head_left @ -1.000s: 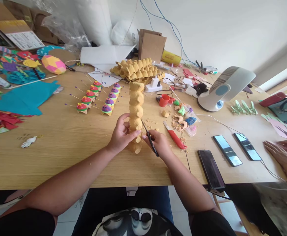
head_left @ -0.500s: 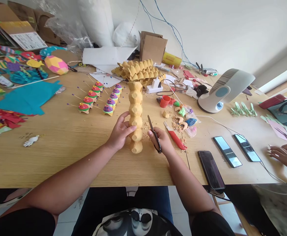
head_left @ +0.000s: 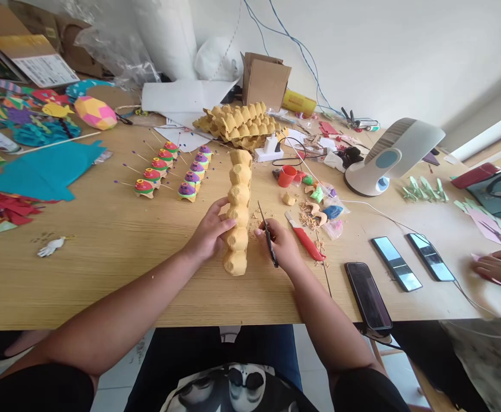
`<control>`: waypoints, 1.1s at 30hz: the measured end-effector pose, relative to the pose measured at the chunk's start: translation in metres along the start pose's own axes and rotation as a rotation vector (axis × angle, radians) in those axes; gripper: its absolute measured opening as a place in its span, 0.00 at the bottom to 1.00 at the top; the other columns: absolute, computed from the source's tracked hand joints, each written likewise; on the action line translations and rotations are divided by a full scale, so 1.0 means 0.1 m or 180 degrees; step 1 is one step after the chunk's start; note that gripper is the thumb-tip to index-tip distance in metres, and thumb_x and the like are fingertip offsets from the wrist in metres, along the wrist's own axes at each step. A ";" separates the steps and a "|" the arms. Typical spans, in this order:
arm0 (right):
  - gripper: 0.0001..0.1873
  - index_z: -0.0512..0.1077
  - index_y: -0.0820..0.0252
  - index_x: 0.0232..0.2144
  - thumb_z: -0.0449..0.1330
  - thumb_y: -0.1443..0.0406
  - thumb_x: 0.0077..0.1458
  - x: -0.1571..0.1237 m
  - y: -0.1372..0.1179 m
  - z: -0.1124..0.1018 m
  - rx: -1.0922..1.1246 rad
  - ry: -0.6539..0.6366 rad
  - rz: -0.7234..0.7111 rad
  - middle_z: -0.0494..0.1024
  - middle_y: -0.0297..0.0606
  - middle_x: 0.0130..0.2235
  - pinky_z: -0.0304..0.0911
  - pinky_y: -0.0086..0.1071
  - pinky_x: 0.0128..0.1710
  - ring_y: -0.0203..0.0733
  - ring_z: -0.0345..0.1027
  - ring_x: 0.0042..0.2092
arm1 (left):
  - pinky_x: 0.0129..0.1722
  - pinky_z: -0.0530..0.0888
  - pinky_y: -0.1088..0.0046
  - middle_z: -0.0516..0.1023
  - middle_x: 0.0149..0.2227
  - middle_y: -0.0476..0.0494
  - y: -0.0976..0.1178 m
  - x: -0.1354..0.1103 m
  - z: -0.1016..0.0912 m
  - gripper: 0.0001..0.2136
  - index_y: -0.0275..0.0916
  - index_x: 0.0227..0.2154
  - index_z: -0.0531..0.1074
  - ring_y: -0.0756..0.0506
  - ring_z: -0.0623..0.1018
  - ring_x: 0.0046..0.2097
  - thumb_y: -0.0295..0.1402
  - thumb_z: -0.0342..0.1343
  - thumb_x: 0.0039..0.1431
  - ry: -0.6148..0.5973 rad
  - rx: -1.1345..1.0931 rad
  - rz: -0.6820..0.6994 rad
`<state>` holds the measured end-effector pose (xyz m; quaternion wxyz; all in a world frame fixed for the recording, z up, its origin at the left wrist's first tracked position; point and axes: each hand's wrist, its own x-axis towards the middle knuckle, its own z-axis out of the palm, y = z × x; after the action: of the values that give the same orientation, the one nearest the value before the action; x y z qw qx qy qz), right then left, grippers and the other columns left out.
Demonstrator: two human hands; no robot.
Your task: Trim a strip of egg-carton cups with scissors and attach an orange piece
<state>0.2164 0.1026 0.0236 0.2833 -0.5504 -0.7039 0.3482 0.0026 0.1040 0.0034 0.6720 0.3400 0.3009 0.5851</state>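
Our left hand [head_left: 207, 234] grips a yellow egg-carton strip [head_left: 238, 197] at its side, thumb across a bump. It looks light, stiff, easily dented; mid-length suits holding. Just right, our right hand [head_left: 282, 245] clasps dark scissors [head_left: 269, 236], blades seemingly together, pointing away over the bench [head_left: 83, 240].
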 end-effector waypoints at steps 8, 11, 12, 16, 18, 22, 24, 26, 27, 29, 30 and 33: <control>0.18 0.71 0.55 0.49 0.65 0.54 0.61 0.05 0.13 0.01 -0.0806 0.0694 -0.0537 0.79 0.40 0.39 0.64 0.40 0.44 0.51 0.72 0.44 | 0.37 0.78 0.73 0.84 0.42 0.48 0.06 -0.05 0.03 0.24 0.47 0.56 0.77 0.47 0.82 0.39 0.37 0.72 0.56 -0.0454 -0.0472 -0.0620; 0.18 0.71 0.55 0.52 0.65 0.58 0.61 0.05 0.14 0.00 -0.0780 0.0743 -0.0766 0.80 0.41 0.42 0.65 0.41 0.49 0.51 0.73 0.46 | 0.38 0.78 0.73 0.84 0.42 0.48 0.04 -0.05 0.02 0.24 0.47 0.56 0.77 0.47 0.83 0.39 0.38 0.73 0.56 -0.0472 -0.0442 -0.0652; 0.18 0.71 0.55 0.52 0.65 0.59 0.61 0.05 0.13 -0.01 -0.0757 0.0709 -0.0816 0.80 0.40 0.42 0.65 0.41 0.49 0.51 0.73 0.46 | 0.38 0.78 0.74 0.84 0.43 0.48 0.03 -0.05 0.01 0.25 0.48 0.56 0.77 0.47 0.83 0.40 0.38 0.73 0.55 -0.0458 -0.0441 -0.0636; 0.17 0.73 0.55 0.51 0.66 0.58 0.61 0.03 0.08 -0.01 -0.0750 0.0555 -0.0926 0.81 0.40 0.41 0.65 0.40 0.48 0.50 0.72 0.45 | 0.37 0.77 0.72 0.84 0.45 0.48 0.01 -0.03 -0.01 0.25 0.51 0.57 0.77 0.45 0.83 0.41 0.39 0.73 0.55 -0.0481 -0.0392 -0.0633; 0.18 0.74 0.56 0.52 0.66 0.59 0.61 0.03 0.07 -0.01 -0.0790 0.0551 -0.0938 0.81 0.40 0.41 0.65 0.40 0.47 0.50 0.72 0.44 | 0.38 0.78 0.71 0.84 0.45 0.48 0.00 -0.02 -0.02 0.26 0.51 0.57 0.76 0.44 0.83 0.42 0.40 0.73 0.55 -0.0544 -0.0357 -0.0644; 0.17 0.75 0.56 0.51 0.65 0.61 0.60 0.03 0.05 -0.02 -0.0856 0.0651 -0.0941 0.81 0.40 0.40 0.65 0.40 0.46 0.50 0.72 0.43 | 0.40 0.78 0.70 0.84 0.46 0.48 -0.01 -0.02 -0.03 0.28 0.53 0.57 0.75 0.45 0.84 0.43 0.36 0.74 0.53 -0.0638 -0.0332 -0.0666; 0.17 0.75 0.56 0.51 0.65 0.61 0.59 0.02 0.05 -0.03 -0.0870 0.0683 -0.0927 0.81 0.40 0.39 0.65 0.39 0.46 0.50 0.72 0.42 | 0.42 0.78 0.70 0.83 0.47 0.49 -0.01 -0.02 -0.02 0.30 0.53 0.58 0.74 0.45 0.84 0.44 0.33 0.74 0.52 -0.0656 -0.0311 -0.0655; 0.18 0.76 0.57 0.51 0.65 0.62 0.58 0.01 0.04 -0.03 -0.0877 0.0683 -0.0906 0.81 0.39 0.38 0.65 0.39 0.45 0.49 0.72 0.42 | 0.43 0.79 0.69 0.83 0.48 0.49 -0.02 -0.02 -0.01 0.31 0.54 0.59 0.74 0.45 0.84 0.45 0.32 0.74 0.52 -0.0666 -0.0286 -0.0624; 0.19 0.76 0.57 0.51 0.66 0.62 0.58 0.01 0.04 -0.03 -0.0886 0.0676 -0.0894 0.80 0.39 0.38 0.64 0.38 0.45 0.49 0.72 0.41 | 0.43 0.79 0.69 0.83 0.48 0.49 -0.01 -0.03 -0.01 0.31 0.55 0.59 0.73 0.44 0.84 0.46 0.32 0.74 0.53 -0.0671 -0.0277 -0.0619; 0.19 0.76 0.56 0.52 0.66 0.62 0.58 0.00 0.05 -0.03 -0.0919 0.0657 -0.0862 0.80 0.38 0.37 0.64 0.38 0.44 0.49 0.71 0.40 | 0.44 0.79 0.69 0.83 0.49 0.48 -0.01 -0.03 0.01 0.31 0.55 0.59 0.73 0.44 0.84 0.48 0.32 0.74 0.52 -0.0691 -0.0279 -0.0628; 0.19 0.77 0.56 0.52 0.66 0.62 0.58 0.00 0.05 -0.03 -0.0939 0.0653 -0.0847 0.80 0.38 0.36 0.64 0.38 0.43 0.48 0.71 0.40 | 0.44 0.80 0.69 0.83 0.49 0.48 -0.01 -0.03 0.01 0.32 0.55 0.60 0.73 0.44 0.84 0.48 0.32 0.74 0.52 -0.0699 -0.0283 -0.0638; 0.19 0.77 0.55 0.52 0.65 0.63 0.58 0.00 0.06 -0.03 -0.1002 0.0661 -0.0843 0.80 0.37 0.35 0.64 0.37 0.42 0.48 0.71 0.39 | 0.44 0.80 0.71 0.83 0.50 0.49 -0.01 -0.04 0.02 0.32 0.55 0.60 0.73 0.46 0.84 0.47 0.32 0.74 0.52 -0.0717 -0.0299 -0.0656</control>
<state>0.2223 0.1040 0.0206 0.3082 -0.5235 -0.7827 0.1354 0.0044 0.1000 0.0042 0.7731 0.3389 0.2292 0.4846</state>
